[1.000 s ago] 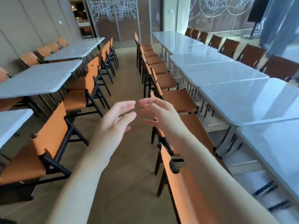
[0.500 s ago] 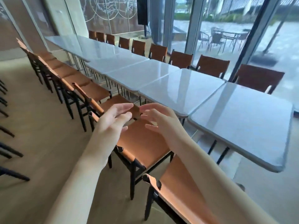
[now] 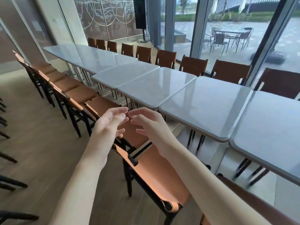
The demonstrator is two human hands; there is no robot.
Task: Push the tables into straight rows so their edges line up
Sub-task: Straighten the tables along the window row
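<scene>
Your left hand (image 3: 112, 123) and right hand (image 3: 150, 127) both hover in mid-air over the tan leather chair seats, palms facing each other, fingers loosely spread, fingertips near each other, holding nothing and touching nothing.

The row of glossy white square-topped desks (image 3: 207, 104) runs from near right to far left, tops butted side to side. Near edges don't line up: the white desk with rounded corners straight ahead of your hands (image 3: 155, 88) has its front corner stepped relative to the next white desk further left (image 3: 125, 75), and the near-right desk top (image 3: 267, 135) sits forward of its neighbour too. The far end desks (image 3: 84, 57) look flush, but it's too small to be sure.

Tan leather sling chairs with black frames (image 3: 154, 169) stand in a line just beside the desks' near edges, between you and the row. Brown chairs (image 3: 193, 65) back the far edge, close to the glass window wall (image 3: 227, 30).

Open wood-plank floor (image 3: 40, 143) lies to your left, with black chair legs (image 3: 9, 184) poking in at the left edge.
</scene>
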